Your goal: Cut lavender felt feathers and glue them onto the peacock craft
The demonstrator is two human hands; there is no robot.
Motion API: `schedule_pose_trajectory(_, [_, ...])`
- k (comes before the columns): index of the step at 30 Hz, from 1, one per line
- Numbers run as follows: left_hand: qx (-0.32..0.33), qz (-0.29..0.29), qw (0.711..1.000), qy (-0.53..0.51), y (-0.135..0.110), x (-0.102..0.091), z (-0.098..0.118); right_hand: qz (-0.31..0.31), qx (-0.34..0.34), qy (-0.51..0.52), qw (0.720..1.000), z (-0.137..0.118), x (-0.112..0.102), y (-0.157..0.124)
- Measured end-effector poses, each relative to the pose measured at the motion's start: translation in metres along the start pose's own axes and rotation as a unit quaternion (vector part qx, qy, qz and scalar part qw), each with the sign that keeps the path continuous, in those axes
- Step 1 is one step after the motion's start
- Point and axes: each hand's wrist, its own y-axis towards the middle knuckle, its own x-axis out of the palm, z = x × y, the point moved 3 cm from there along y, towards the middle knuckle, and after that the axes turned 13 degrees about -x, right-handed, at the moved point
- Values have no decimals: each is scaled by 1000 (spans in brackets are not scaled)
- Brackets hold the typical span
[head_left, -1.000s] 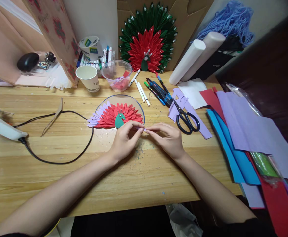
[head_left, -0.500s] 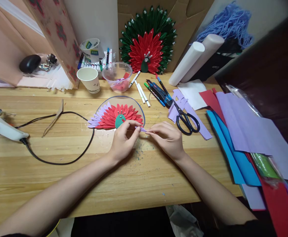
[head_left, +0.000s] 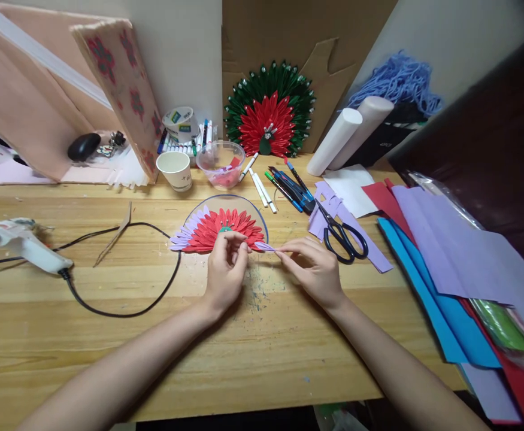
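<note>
My right hand (head_left: pixel 313 269) pinches the narrow end of a purple paper petal (head_left: pixel 265 246) between thumb and fingertips. The petal's wide end points left, just short of my left hand (head_left: pixel 228 266). That hand's fingers are loosely curled, with thumb and fingertips slightly apart and nothing visible in them. Behind it lies a fan-shaped peacock of red paper petals (head_left: pixel 208 233), with purple petals (head_left: pixel 190 232) along its left side. It rests on a clear round sheet with a blue edge (head_left: pixel 248 203). My left hand partly covers the green body (head_left: pixel 226 229).
Black scissors (head_left: pixel 345 236) lie on purple paper scraps (head_left: pixel 369 248) at right, near pens (head_left: pixel 288 188). Coloured paper sheets (head_left: pixel 450 239) pile along the right edge. A white glue gun (head_left: pixel 37 248) and its cord sit left. Behind stand a paper cup (head_left: pixel 174 172) and a plastic bowl (head_left: pixel 219 164).
My left fingers have come off the purple petal, which my right hand now holds alone, slightly farther right. The petal shows more of its length. The camera view has tilted up.
</note>
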Motion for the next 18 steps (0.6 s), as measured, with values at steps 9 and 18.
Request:
schedule_pose_trajectory(9, [-71, -93, 986, 115, -15, -27, 17, -2, 6, 28, 1000, 1, 4, -2])
schedule_pose_trajectory(18, [-49, 17, 981, 186, -40, -133, 15, -71, 111, 168, 977, -33, 48, 8])
